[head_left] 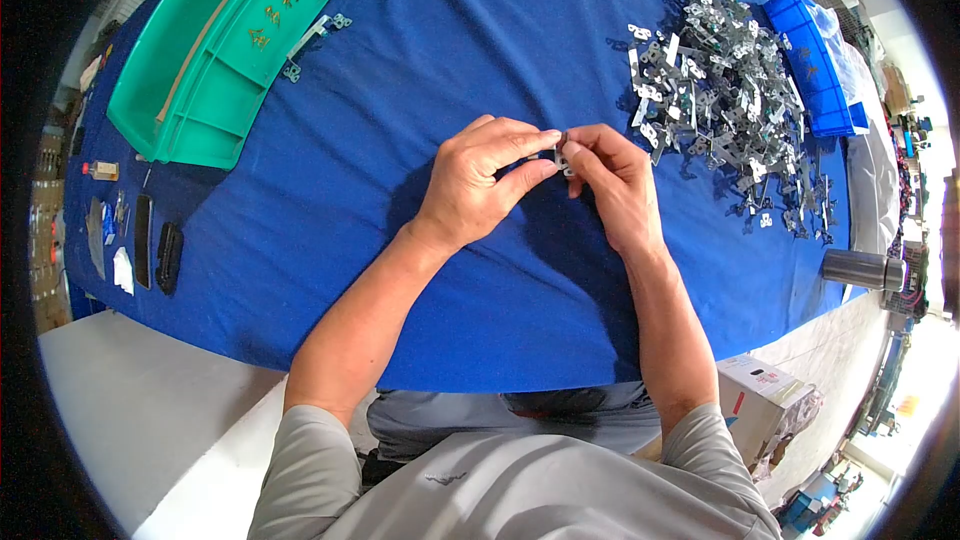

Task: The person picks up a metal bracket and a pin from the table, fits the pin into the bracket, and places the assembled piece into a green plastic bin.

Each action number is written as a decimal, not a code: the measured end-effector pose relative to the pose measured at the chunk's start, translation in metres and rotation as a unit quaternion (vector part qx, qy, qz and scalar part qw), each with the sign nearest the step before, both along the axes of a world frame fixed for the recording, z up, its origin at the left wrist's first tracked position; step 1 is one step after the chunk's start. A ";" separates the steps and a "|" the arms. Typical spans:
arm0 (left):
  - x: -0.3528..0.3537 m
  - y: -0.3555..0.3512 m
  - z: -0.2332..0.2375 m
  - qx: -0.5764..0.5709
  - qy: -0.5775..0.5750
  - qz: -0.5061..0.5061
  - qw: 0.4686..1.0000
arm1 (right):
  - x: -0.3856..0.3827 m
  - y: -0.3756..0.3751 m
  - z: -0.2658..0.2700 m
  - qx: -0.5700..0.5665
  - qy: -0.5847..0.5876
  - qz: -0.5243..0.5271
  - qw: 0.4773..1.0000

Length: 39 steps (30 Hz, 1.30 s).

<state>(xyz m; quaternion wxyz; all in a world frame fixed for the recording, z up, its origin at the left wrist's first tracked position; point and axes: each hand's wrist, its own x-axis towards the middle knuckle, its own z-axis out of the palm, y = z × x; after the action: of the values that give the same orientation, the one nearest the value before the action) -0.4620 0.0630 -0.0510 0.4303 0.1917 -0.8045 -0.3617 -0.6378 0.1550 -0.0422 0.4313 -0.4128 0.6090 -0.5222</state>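
Over the middle of the blue cloth [480, 270], my left hand [480, 175] and my right hand [615, 180] meet at a small metal bracket [563, 166]. My left thumb and forefinger pinch one side of it. The fingers of my right hand close on its other side and hide most of the part. To the right lies a big heap of similar stamped metal brackets [715, 80]. Another bracket [318, 30] rests by itself on the cloth beside the green bin, at the upper left.
A green plastic bin [225, 90] stands at the upper left, a blue bin [815, 65] with clear plastic beyond the heap. A steel cylinder [860, 269] sits at the right edge. A small bottle [103, 171] and a black case [170, 258] lie at left. A carton [765, 405] stands below.
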 end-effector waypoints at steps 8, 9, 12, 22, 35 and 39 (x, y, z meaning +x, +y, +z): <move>0.001 0.002 0.002 0.159 -0.023 0.052 0.986 | 0.003 -0.001 -0.002 -0.069 -0.060 -0.083 0.992; 0.001 0.003 0.003 0.242 -0.013 0.062 0.968 | 0.004 0.001 -0.001 -0.043 -0.052 -0.061 0.996; 0.002 0.001 0.000 0.324 0.012 0.062 0.944 | 0.009 0.003 0.003 -0.014 -0.002 -0.020 1.000; 0.001 0.001 -0.001 0.240 -0.006 0.071 0.968 | 0.008 0.003 0.005 0.009 0.072 -0.018 0.997; 0.002 -0.001 0.000 0.027 -0.010 0.026 0.999 | 0.007 -0.001 0.010 -0.013 -0.034 -0.017 0.999; 0.001 0.000 0.002 0.016 0.004 0.005 1.000 | -0.002 0.000 0.003 0.002 -0.027 0.019 0.999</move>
<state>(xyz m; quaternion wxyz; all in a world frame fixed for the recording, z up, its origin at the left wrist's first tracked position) -0.4614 0.0628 -0.0490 0.4320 0.2011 -0.7960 -0.3733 -0.6400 0.1548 -0.0395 0.4585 -0.4094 0.5901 -0.5235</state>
